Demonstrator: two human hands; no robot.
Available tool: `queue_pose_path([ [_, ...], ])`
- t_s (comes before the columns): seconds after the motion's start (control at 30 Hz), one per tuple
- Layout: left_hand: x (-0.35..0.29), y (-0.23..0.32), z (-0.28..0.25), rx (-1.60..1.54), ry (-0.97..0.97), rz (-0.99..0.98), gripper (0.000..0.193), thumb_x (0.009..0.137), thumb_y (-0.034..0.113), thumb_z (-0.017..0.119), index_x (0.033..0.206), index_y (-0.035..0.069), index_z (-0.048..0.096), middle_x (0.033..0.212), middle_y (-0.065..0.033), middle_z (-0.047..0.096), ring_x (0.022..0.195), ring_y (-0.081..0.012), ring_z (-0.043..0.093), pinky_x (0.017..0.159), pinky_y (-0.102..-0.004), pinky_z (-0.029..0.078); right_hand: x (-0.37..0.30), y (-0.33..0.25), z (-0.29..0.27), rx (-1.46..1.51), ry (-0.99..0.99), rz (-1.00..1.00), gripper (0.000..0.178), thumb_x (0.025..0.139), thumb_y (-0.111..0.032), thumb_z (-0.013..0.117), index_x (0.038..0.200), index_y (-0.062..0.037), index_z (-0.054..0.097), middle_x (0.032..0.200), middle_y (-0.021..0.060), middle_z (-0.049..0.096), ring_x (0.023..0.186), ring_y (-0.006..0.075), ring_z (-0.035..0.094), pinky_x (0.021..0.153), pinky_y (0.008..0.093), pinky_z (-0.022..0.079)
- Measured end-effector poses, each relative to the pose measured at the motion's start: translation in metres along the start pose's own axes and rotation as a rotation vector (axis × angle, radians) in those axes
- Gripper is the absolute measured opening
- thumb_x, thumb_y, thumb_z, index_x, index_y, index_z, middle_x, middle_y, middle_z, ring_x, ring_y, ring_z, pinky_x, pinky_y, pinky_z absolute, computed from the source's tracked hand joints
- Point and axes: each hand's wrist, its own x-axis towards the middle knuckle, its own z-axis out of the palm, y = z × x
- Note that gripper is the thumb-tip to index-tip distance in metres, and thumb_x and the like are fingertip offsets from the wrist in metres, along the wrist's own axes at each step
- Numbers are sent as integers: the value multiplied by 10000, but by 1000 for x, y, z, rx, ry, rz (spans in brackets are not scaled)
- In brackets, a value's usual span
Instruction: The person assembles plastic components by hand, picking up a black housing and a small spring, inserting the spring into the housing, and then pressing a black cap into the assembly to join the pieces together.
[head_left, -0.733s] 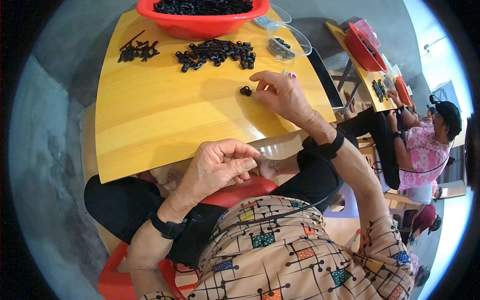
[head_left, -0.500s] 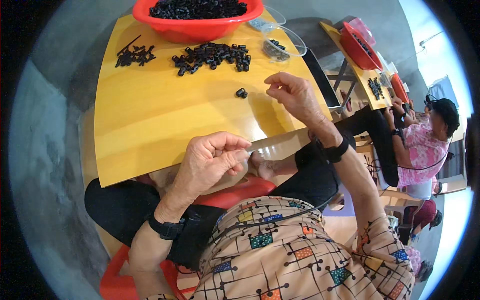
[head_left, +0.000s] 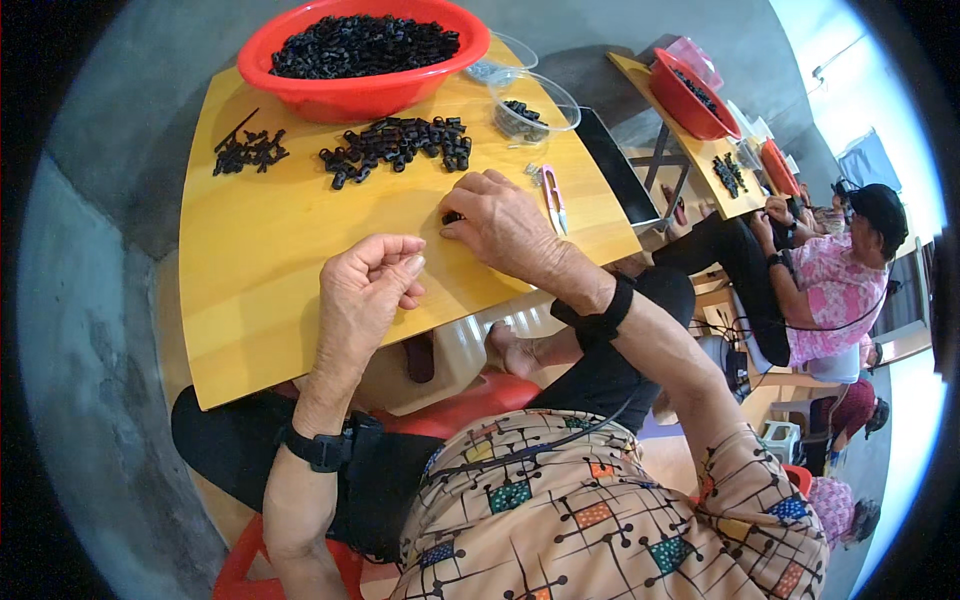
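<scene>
My right hand (head_left: 497, 225) is over the yellow table (head_left: 240, 300), its fingertips closed around a small black cylindrical part (head_left: 452, 217), mostly covered by the fingers. Left of it, above the table's near edge, my left hand (head_left: 365, 288) has thumb and forefinger pinched together; whatever sits between them is too small to make out. Beyond both hands lies a loose pile of similar black parts (head_left: 395, 147). A pair of pink-handled thread snips (head_left: 554, 200) rests right of my right hand, with small metallic bits (head_left: 534, 173) beside it.
A red basin (head_left: 370, 98) heaped with black parts stands at the back. Thin black pieces (head_left: 250, 152) lie at the far left, and a clear round tub (head_left: 535, 115) holds dark parts at the right. Another person in pink (head_left: 835, 285) sits at a neighbouring table (head_left: 690, 140).
My right hand has come down and left onto the lone black part and closed on it. My left hand has moved up and left, still pinched. The snips are now uncovered.
</scene>
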Motion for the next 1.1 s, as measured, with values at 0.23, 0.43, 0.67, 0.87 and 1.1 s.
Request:
queue_pose_path([
  [0.23,2,1,0,19,11,-3,160,823,55,600,964,-17,626,769,-44,632,585,-67,580,500,-186,477,7,8,-10,132,163,4,192,720,-94,659,896,-35,609,849,125,598,808,303,582,706,357,479],
  [0.43,12,5,4,101,52,8,174,832,89,601,971,-13,621,795,-46,622,581,-63,543,493,-187,442,18,77,-35,-309,-79,266,159,781,-79,546,914,-58,631,863,135,624,772,313,621,653,385,495],
  [0.67,33,-5,9,223,91,52,214,765,47,630,977,16,629,905,-81,625,642,-138,598,543,-250,492,25,92,-19,-517,-222,207,149,719,-15,506,826,-11,609,820,155,613,735,325,617,638,402,493],
  [0.87,43,-16,17,688,132,456,251,744,71,644,985,4,622,940,-115,622,715,-207,605,627,-313,489,27,100,-10,-548,-193,200,103,735,-50,527,788,-15,608,816,157,607,708,325,612,609,415,485],
  [1.1,41,-5,26,805,127,383,229,746,113,647,958,31,623,864,-143,588,801,-301,592,700,-367,473,27,92,-14,-486,-120,145,72,768,-73,533,776,-31,591,812,125,609,699,315,608,593,414,479],
])
